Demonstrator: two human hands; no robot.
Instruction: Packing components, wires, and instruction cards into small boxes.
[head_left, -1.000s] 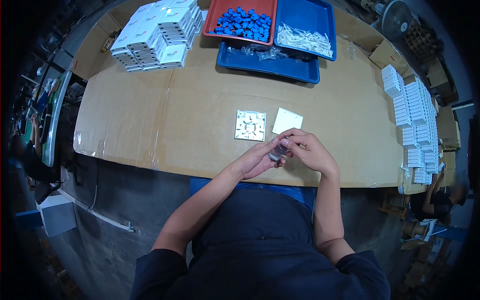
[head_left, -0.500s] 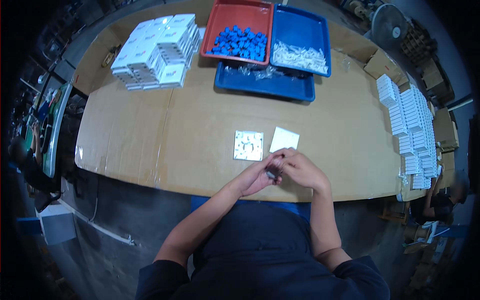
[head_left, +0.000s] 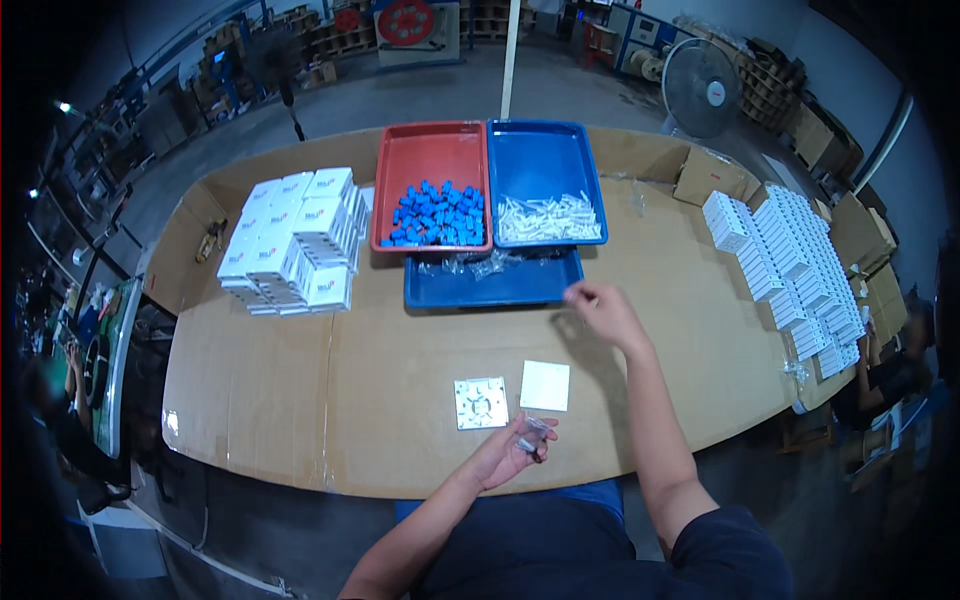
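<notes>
My left hand (head_left: 503,458) is palm up near the table's front edge, its fingers curled round a small clear plastic bag (head_left: 534,432) with something small and greyish in it. My right hand (head_left: 608,318) is raised over the table by the right corner of the lower blue tray (head_left: 500,290). Its fingertips are drawn together; whether they hold anything is too small to tell. Just beyond my left hand lies a white square plate with cut-outs (head_left: 481,403), and to its right a plain white square plate (head_left: 545,386).
A red tray (head_left: 430,160) of blue parts and a blue tray (head_left: 537,155) of white slim pieces stand at the back. White boxes (head_left: 290,240) are stacked at left, more white boxes (head_left: 790,260) at right. Another person's hand (head_left: 75,355) shows far left.
My right hand has left my left hand and moved forward and right, toward the trays. My left hand keeps the bag, now more visible. The view has tilted up.
</notes>
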